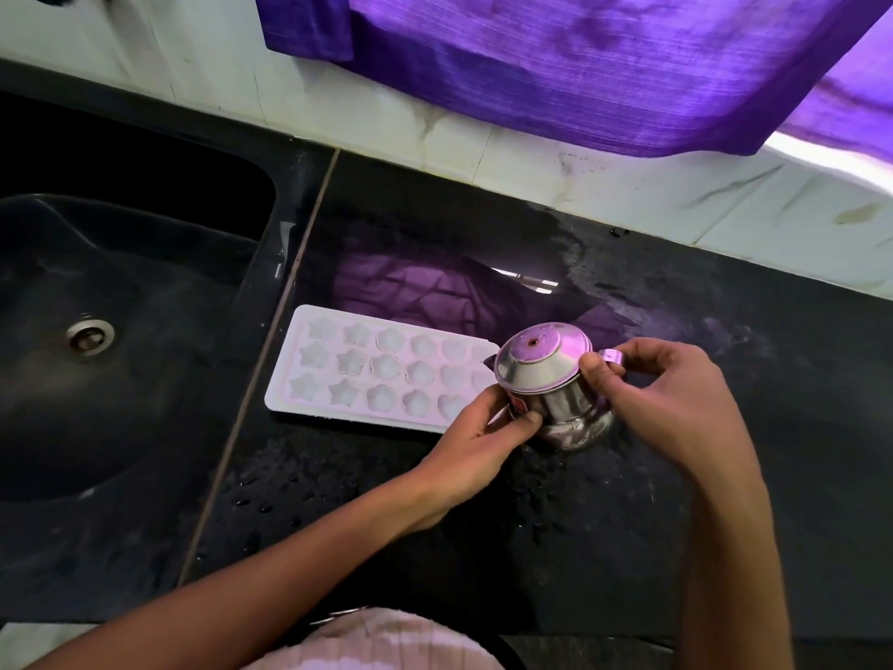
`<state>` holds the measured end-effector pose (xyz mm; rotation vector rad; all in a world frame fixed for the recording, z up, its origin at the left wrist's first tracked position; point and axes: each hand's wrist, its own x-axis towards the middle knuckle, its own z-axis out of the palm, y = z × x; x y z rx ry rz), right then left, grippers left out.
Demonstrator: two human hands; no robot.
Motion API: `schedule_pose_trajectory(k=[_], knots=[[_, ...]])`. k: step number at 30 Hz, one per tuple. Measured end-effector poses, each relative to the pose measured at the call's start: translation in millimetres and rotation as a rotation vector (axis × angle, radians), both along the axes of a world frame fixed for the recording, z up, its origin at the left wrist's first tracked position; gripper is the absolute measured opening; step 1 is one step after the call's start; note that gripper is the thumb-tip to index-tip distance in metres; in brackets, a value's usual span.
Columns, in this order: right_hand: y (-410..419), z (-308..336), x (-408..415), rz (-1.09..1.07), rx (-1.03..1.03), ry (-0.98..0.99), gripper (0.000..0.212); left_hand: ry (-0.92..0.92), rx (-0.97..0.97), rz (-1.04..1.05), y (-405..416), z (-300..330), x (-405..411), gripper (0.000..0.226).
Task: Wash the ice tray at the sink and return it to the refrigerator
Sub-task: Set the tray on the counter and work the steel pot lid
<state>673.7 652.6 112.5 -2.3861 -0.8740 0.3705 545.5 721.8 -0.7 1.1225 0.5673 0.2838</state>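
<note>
Evidently, stage: the tray [386, 367] lies flat on the worktop [483, 548], not in the sink [121, 331] and not in any hand.
Tray place: just right of the sink edge, at about 9 o'clock from the pot [551, 384], its right end tucked behind the pot and the left hand [478, 442].
Tray state: cups face up; whether they hold water or ice cannot be told.
Done: probably the washing, judged from droplets scattered on the worktop at 6 o'clock from the tray; this is a guess.
Left: carrying the tray to the refrigerator, which is not in view.
Left grip: fingers and thumb curled round the lower body of the small steel pot.
Right grip: the right hand [662, 394] pinches the pot at its upper rim and handle, at 3 o'clock on the pot.
Pot: steel, with a domed lid that seems to sit on top, standing on the worktop.
Step in hand: likely opening or closing the pot, perhaps to fill the tray; uncertain.
Worktop: dark polished stone, wet in patches, mirroring purple light.
Sink: dark basin at 9 o'clock, drain [90, 335] visible, no water seen running.
Room: pale marbled tiles [531, 166] behind the worktop; a purple cloth [580, 65] hangs at 12 o'clock.
</note>
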Motion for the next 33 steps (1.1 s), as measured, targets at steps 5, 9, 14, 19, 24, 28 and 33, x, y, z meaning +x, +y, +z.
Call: schedule_pose_trajectory(k=[5,9,14,19,24,28,33], knots=[[0,1,0,0.000,-0.011,0.000,0.021,-0.006,0.006,0.003,0,-1,1,0.038],[-2,1,2,-0.005,-0.005,0.024,0.020,-0.012,0.017,-0.006,-1,0,1,0.039],[-7,-1,4,-0.024,0.042,0.099,0.019,-0.039,0.056,-0.022,-2,2,-1,0.046],[-12,-3,7,-0.023,0.093,0.184,0.026,-0.018,0.198,-0.036,-5,0,-2,0.071],[-15,-2,7,0.013,0.110,0.178,0.019,-0.023,0.250,-0.069,-12,0,-3,0.074],[-14,-5,6,0.043,0.093,0.174,0.014,-0.017,0.246,-0.112,-16,-6,-5,0.074],[-16,-10,8,0.058,0.080,0.153,0.020,-0.004,0.202,-0.154,-19,-11,-7,0.078]])
